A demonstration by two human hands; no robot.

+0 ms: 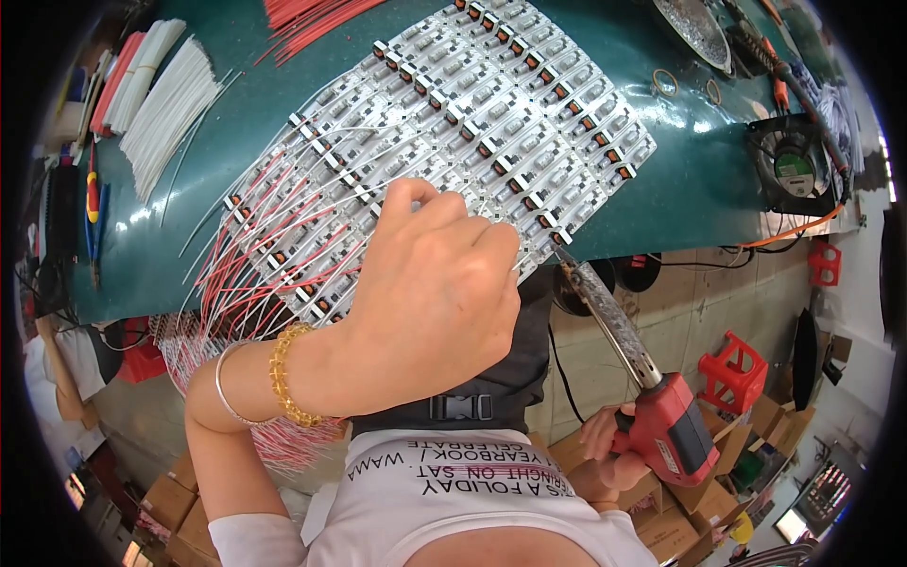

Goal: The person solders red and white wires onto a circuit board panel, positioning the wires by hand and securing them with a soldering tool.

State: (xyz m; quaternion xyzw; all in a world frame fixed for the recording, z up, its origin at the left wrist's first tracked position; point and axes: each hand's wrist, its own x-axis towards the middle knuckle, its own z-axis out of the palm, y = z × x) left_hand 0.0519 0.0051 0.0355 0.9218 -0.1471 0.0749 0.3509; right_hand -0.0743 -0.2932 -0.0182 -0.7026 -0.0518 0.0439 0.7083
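Observation:
A large panel of white circuit boards point(529, 104) lies tilted at the table's front edge, lined with rows of small black and orange parts. Red and white wires point(250, 255) fan out from its left side. My left hand point(439, 283) is closed over the panel's near part, fingertips pointing down; whatever they pinch is hidden beneath the hand. My right hand point(609, 449) grips the handle of a red and black soldering gun point(675, 430). Its long metal barrel points up and left, and the thin tip is at the panel's near right corner, contact unclear.
On the green table point(680, 198), bundles of white wires point(170, 113) and red wires point(302, 24) lie at the back left, near a screwdriver point(93, 203). To the right are a small black fan point(794, 165) and a metal dish point(694, 28). A red stool point(732, 369) stands below.

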